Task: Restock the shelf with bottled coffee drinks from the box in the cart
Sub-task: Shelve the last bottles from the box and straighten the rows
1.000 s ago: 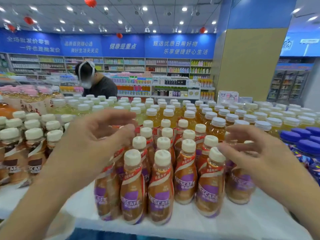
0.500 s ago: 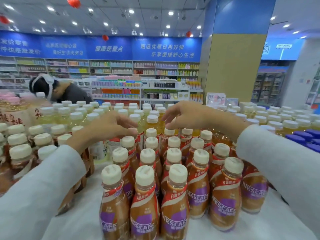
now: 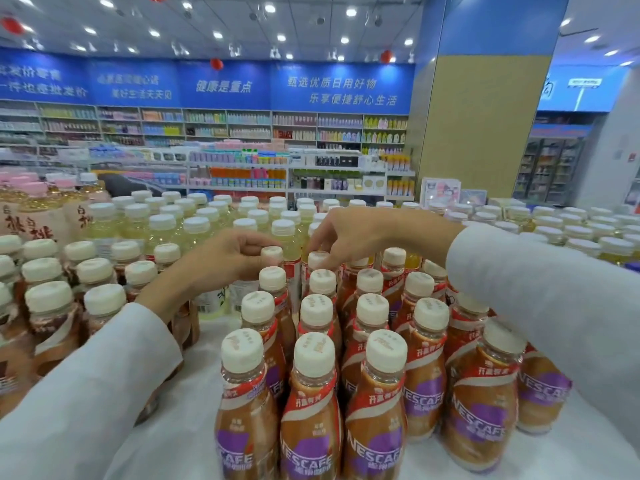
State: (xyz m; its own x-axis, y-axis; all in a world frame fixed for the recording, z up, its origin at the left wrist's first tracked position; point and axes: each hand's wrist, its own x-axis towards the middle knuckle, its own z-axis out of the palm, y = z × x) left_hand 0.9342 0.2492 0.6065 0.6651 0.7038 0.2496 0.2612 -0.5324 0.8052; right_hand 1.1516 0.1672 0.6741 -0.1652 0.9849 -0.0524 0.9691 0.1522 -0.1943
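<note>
Several brown coffee bottles [image 3: 375, 407] with purple labels and cream caps stand in rows on the white shelf top [image 3: 194, 393]. At the back of the rows, my left hand [image 3: 225, 258] pinches the cap of a rear bottle [image 3: 272, 254] on the left column. My right hand [image 3: 349, 233] reaches over from the right, its fingertips on the cap of the rear bottle [image 3: 318, 259] beside it. Both arms wear white sleeves. The box and cart are out of view.
Dark-labelled coffee bottles [image 3: 52, 306] crowd the left side. Pale yellow drink bottles [image 3: 194, 226] fill the back of the display, and more white-capped bottles [image 3: 581, 233] stretch right. Store shelving [image 3: 242, 174] and a tan pillar [image 3: 478, 126] stand beyond.
Both hands have reached forward from the sides of the bottle group to the back row and closed on two rear caps. The view has moved closer and lower over the bottles.
</note>
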